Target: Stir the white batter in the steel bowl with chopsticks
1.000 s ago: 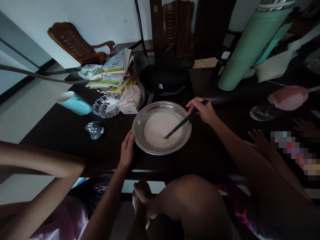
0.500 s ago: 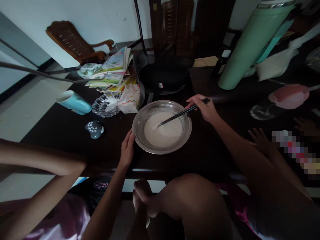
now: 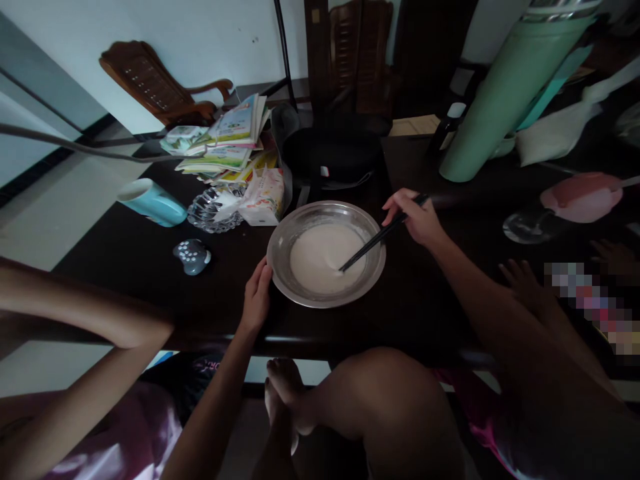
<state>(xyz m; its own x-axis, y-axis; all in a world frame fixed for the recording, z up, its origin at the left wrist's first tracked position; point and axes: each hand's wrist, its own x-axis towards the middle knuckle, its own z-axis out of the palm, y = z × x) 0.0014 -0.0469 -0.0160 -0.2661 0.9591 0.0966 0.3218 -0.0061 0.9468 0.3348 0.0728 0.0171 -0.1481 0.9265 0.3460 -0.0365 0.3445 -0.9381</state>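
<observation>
Head view. The metal bowl (image 3: 283,259) sits on the dark worktop (image 3: 215,293), near the edge facing you, and holds a pale mixture (image 3: 317,253). The grip of your right hand (image 3: 413,217) is clamped on the dark chopsticks (image 3: 373,243), well up the shafts; their tips meet the mixture inside the bowl. Your left hand (image 3: 257,297) touches the outer left rim; whether its grip pinches the metal or merely rests against it cannot be told, since the finger ends are hidden.

Likely hazards, by judgement: a sweep too wide or too quick could throw mixture over the low, flared wall; a hard push against the side could slide or tip the bowl if your left hand bears too lightly; a loose hold high on the shafts could let the tips splay or twist. A splash to the far left could reach the tissue pack (image 3: 266,200), just beside the rim.

Orientation: the chopsticks' long axis slants from your right hand leftward, downward and toward you, tips right of the mixture's middle. The bowl, being round, has no long axis; its mouth faces up.
</observation>
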